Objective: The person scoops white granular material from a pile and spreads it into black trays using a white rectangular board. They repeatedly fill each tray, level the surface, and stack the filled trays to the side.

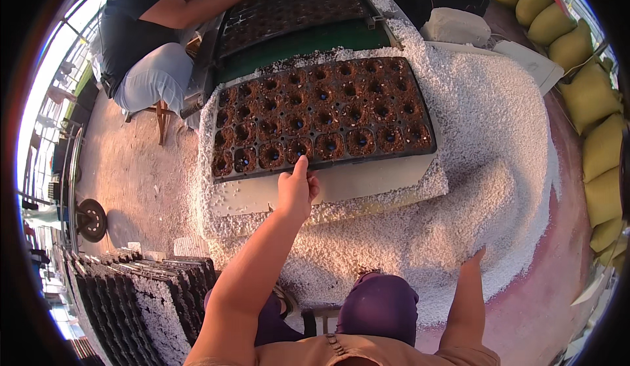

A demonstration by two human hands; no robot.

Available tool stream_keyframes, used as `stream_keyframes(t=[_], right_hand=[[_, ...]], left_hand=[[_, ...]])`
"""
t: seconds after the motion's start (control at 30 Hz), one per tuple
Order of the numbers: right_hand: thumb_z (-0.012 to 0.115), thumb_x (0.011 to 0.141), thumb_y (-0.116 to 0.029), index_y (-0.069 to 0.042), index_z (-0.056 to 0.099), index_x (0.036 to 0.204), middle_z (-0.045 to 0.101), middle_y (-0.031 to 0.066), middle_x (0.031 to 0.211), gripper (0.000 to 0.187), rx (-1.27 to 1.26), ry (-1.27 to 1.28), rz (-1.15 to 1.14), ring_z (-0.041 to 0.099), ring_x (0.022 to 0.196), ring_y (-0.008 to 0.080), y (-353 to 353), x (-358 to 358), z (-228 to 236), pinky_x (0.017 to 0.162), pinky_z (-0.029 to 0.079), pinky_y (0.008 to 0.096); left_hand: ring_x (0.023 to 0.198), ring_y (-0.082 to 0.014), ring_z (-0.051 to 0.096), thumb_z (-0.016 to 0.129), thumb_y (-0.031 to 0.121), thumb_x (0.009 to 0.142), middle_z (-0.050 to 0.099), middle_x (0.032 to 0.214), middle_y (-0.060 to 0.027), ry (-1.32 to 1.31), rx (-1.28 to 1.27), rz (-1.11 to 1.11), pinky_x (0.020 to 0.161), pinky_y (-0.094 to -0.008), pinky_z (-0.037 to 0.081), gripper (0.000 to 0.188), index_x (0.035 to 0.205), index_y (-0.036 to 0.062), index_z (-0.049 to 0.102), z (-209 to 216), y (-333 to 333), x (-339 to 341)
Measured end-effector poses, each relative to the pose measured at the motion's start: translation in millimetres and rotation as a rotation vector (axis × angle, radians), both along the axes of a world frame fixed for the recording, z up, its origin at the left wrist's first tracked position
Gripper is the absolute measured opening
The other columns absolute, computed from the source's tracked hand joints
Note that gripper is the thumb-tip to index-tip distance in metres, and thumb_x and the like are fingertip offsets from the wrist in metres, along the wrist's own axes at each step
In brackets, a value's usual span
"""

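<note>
Tan shirt (308,353) nearest | left grip (297,192): fingers curled, one extended onto black tray's (374,159) near rim, hold unclear | tray inside desk's (354,191) near edge | right grip (474,258) sunk in white granules (505,117), can't tell

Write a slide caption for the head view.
Left hand grips the near edge of a soil-filled cell tray; right hand is mostly buried in white granules.

No text, label, brand, number or sign can be read anywhere here.
</note>
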State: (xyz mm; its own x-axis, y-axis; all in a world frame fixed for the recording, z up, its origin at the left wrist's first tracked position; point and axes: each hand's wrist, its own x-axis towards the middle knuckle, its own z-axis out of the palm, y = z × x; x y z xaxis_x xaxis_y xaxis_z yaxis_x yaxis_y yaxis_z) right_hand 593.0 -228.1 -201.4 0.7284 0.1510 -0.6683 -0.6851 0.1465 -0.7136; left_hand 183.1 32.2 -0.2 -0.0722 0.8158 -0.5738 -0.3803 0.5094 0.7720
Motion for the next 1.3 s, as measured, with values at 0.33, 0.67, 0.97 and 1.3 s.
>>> stream_keyframes(t=[0.33, 0.67, 0.97, 1.3], right_hand=[[0.059, 0.064, -0.017, 0.008, 0.056, 0.082, 0.058, 0.0242, 0.078, 0.031, -0.48, -0.803, 0.64, 0.058, 0.074, 0.036, 152, 107, 193, 0.066, 0.045, 0.038], [0.068, 0.064, -0.032, -0.001, 0.056, 0.096, 0.059, 0.0184, 0.099, 0.046, -0.732, -1.595, 1.134, 0.056, 0.093, 0.0295, 264, -161, 381, 0.078, 0.044, 0.0357], [0.061, 0.07, -0.015, 0.0, 0.053, 0.1, 0.06, 0.0169, 0.092, 0.035, -0.401, -1.587, 1.107, 0.058, 0.086, 0.0275, 244, -150, 406, 0.076, 0.045, 0.0341], [0.053, 0.076, -0.008, -0.001, 0.056, 0.095, 0.062, 0.0152, 0.085, 0.02, -0.976, -1.925, 1.283, 0.062, 0.08, 0.0291, 277, -268, 336, 0.068, 0.05, 0.0386]], left_hand=[[0.08, -0.0143, 0.057, 0.049, 0.023, 0.088, 0.056, 0.101, -0.0071, 0.105, 0.207, -0.445, 0.064, -0.0268, 0.048, 0.023, 0.103, 0.0065, 0.045, 57, -78, -50], [0.085, -0.0136, 0.052, 0.046, 0.021, 0.089, 0.053, 0.108, -0.0084, 0.53, 0.232, 0.099, 0.067, -0.0266, 0.047, 0.035, 0.119, 0.0036, 0.045, 1, -32, -178], [0.075, -0.0117, 0.055, 0.054, 0.016, 0.085, 0.056, 0.091, -0.005, 0.19, 0.115, 0.029, 0.059, -0.0244, 0.051, 0.032, 0.113, 0.0019, 0.048, -4, -27, -188], [0.075, -0.0127, 0.057, 0.05, 0.012, 0.086, 0.056, 0.092, -0.0056, 0.087, 0.1, -0.023, 0.062, -0.0262, 0.054, 0.025, 0.108, 0.0, 0.05, -4, -34, -169]])
